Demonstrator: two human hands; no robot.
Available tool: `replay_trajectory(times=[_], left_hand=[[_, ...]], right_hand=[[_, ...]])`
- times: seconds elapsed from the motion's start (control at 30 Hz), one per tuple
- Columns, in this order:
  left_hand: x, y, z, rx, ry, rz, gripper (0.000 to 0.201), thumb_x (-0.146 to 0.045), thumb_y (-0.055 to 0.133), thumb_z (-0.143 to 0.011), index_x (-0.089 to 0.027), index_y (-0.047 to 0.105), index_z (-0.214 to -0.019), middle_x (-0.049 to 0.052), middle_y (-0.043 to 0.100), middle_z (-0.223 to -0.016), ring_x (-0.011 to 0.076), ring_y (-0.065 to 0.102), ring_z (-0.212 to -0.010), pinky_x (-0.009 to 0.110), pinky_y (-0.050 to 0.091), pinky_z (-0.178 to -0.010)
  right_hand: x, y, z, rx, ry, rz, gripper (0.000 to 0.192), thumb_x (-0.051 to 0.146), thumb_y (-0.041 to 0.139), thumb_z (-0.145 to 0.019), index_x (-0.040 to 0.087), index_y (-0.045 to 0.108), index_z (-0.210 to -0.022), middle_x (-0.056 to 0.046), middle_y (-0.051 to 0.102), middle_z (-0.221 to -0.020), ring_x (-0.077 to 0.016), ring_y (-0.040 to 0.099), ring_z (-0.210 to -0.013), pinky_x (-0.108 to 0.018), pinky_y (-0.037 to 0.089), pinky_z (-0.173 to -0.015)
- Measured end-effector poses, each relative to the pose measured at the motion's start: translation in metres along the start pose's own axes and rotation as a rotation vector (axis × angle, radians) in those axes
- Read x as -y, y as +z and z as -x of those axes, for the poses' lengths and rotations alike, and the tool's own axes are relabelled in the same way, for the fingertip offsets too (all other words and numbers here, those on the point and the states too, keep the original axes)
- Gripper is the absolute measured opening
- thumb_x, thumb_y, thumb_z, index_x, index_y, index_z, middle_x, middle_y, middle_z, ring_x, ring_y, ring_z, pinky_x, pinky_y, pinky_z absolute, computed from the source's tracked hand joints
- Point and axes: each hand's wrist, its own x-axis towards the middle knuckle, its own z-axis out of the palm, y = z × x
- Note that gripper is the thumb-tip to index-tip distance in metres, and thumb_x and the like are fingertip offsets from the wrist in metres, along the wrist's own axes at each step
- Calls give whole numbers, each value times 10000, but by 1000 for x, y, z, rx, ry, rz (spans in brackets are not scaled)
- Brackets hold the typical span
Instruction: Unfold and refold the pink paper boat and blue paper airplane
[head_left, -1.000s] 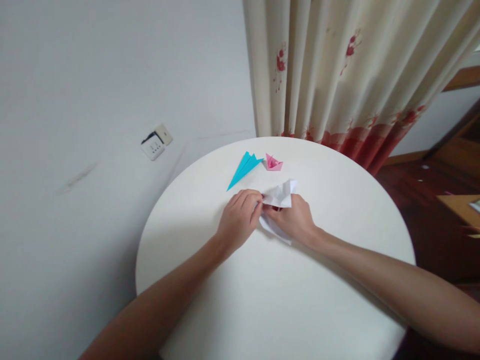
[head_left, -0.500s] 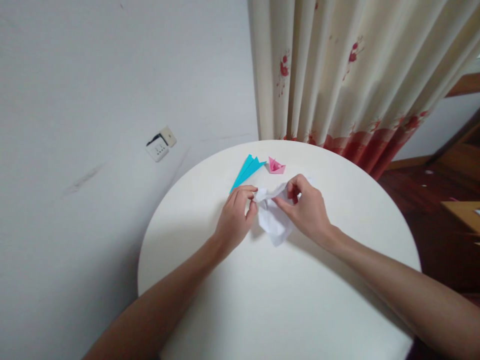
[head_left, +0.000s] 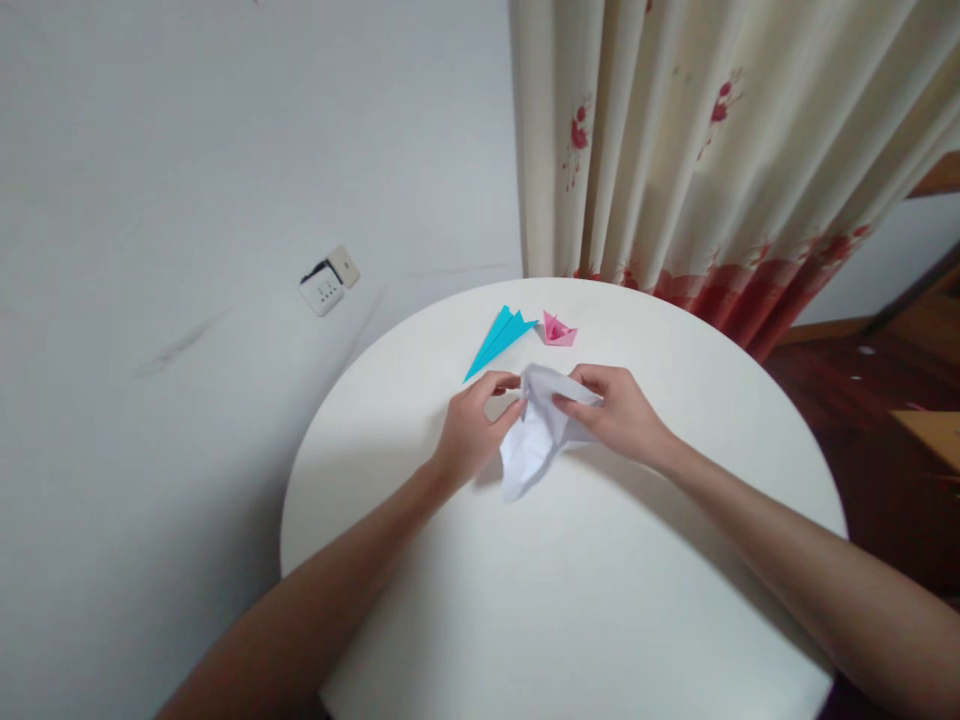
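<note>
A creased sheet of white paper (head_left: 534, 440) hangs between my two hands above the table, its lower corner drooping toward me. My left hand (head_left: 476, 425) pinches its left edge between thumb and fingers. On the other side my right hand (head_left: 616, 408) grips the upper right part, thumb in front and fingers behind. Just beyond my left hand lies a blue paper plane (head_left: 499, 342), its nose pointing toward me. Beside its tail, to the right, sits a small pink paper boat (head_left: 559, 330).
The round white table (head_left: 585, 590) stands against a pale wall (head_left: 187, 150) bearing a socket (head_left: 324, 288) that hangs loose. A cream curtain (head_left: 675, 150) with red flowers falls behind the table. At the far right is a wooden piece of furniture (head_left: 930, 435).
The white paper has turned and opened out between my hands, its lower corner swinging left. My right hand has shifted its grip along the edge. The view has moved slightly.
</note>
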Motion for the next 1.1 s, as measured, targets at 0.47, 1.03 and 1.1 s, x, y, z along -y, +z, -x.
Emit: replay_trajectory(times=[0.47, 1.03, 1.1], left_hand=[[3, -5, -1, -14, 92, -25, 154, -64, 627, -803, -213, 655, -830, 22, 688, -876, 176, 660, -860, 303, 526, -806], [-1, -8, -1, 195, -114, -51, 169, -51, 580, -740, -202, 510, -766, -40, 595, -754, 135, 582, -725, 252, 424, -712], [0, -10, -2, 211, -116, -52, 175, -56, 578, -741, -205, 488, -753, -45, 573, -739, 133, 559, -706, 253, 413, -697]], right_hand=[[4, 0, -3, 134, 73, -51, 180, 330, 655, -774, 166, 609, -718, 22, 578, -679, -129, 497, -624, -239, 366, -573], [-5, -5, -2, -20, 25, 138, 90, 253, 588, -796, 192, 586, -729, 2, 650, -696, -156, 566, -644, -251, 391, -587], [-6, -5, 0, -45, 9, 204, 78, 246, 586, -797, 198, 590, -736, -1, 656, -704, -162, 574, -654, -260, 395, -607]])
